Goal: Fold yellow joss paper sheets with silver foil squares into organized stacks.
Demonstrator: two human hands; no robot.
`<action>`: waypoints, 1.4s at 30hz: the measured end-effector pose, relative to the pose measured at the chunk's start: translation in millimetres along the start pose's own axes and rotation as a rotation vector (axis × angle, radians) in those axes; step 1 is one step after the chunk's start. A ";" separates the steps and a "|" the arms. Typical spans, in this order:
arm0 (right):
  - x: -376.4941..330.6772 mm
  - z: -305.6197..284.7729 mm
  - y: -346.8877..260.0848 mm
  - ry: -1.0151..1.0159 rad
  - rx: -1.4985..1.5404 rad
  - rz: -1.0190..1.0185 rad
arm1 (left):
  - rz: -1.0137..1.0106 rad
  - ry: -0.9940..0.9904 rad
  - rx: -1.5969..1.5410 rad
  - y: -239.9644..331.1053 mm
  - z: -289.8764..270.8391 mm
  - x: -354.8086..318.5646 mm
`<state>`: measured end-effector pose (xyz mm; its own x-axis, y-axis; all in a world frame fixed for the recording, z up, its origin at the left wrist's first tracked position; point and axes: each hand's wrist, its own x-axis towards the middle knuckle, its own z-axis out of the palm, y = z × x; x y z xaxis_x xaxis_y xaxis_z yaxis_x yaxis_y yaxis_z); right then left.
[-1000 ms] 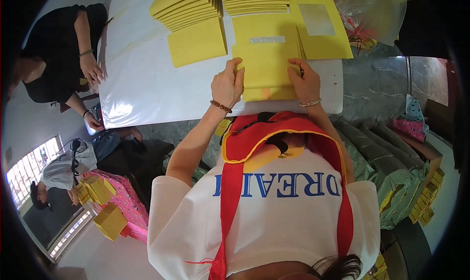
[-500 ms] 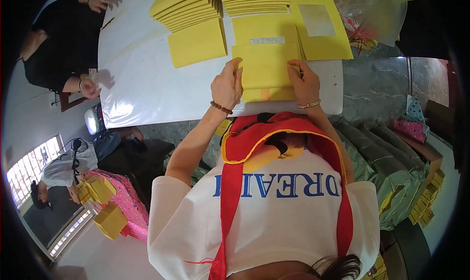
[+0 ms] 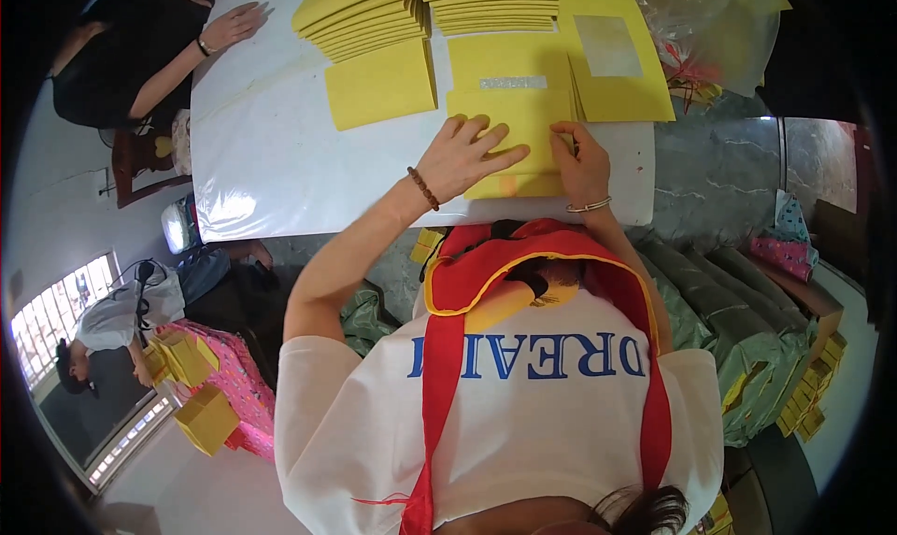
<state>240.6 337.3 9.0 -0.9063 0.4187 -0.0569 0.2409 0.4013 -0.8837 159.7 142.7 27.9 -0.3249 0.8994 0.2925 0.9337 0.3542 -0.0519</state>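
A folded piece of yellow paper (image 3: 523,113) lies at the near edge of the table in front of me. My left hand (image 3: 472,152) rests on it with the fingers spread, its palm side down. At the paper's right edge, my right hand (image 3: 587,166) has thumb and fingers closed together on the margin. Just beyond lies a yellow piece with a glittery silver strip (image 3: 513,83). A larger yellow sheet (image 3: 640,98) with a pale silvery panel is to its right. Farther off are two fanned stacks of folded yellow paper (image 3: 360,16), with one folded piece (image 3: 383,85) before the left stack.
The table (image 3: 299,152) has a shiny white cover. A clear plastic bag (image 3: 715,21) with red strings stands at the far right. Green-wrapped bundles (image 3: 715,283) are on the floor at right. One person in black (image 3: 121,58) leans at the table's left; another person (image 3: 135,311) sits behind.
My left hand has let go of the paper's left edge and moved right, spreading flat over it. My right hand stays at the right edge. The person in black has shifted their arms.
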 end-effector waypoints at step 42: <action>-35.1 -28.3 37.2 -0.353 -0.708 -0.776 | -0.252 -0.129 -0.298 24.6 8.4 -0.2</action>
<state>291.2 360.5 -8.7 -0.9183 -0.3582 0.1685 -0.3929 0.8766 -0.2778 181.4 153.4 18.5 -0.5475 0.8253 0.1380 0.8190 0.4947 0.2908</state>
